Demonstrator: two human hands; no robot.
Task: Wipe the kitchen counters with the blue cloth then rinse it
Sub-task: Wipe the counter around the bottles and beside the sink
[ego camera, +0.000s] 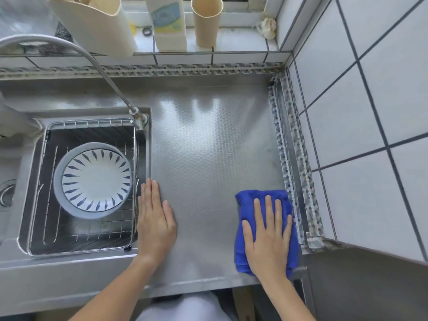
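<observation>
At near-right corner of embossed steel surface point(208, 147): folded blue microfibre cloth point(245, 249) flat under right hand point(268, 235), fingers straight, spread, pressing. Left hand point(155, 218) flat by sink point(148, 140), fingers together. Wiping underway; no streaks visible, so progress unclear. Rinse not yet done.

Both hands flat, fingers point(268, 205) straight

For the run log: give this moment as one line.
step: wiping | right hand: flat on blue cloth | left hand: flat on counter | rinse: pending
</observation>
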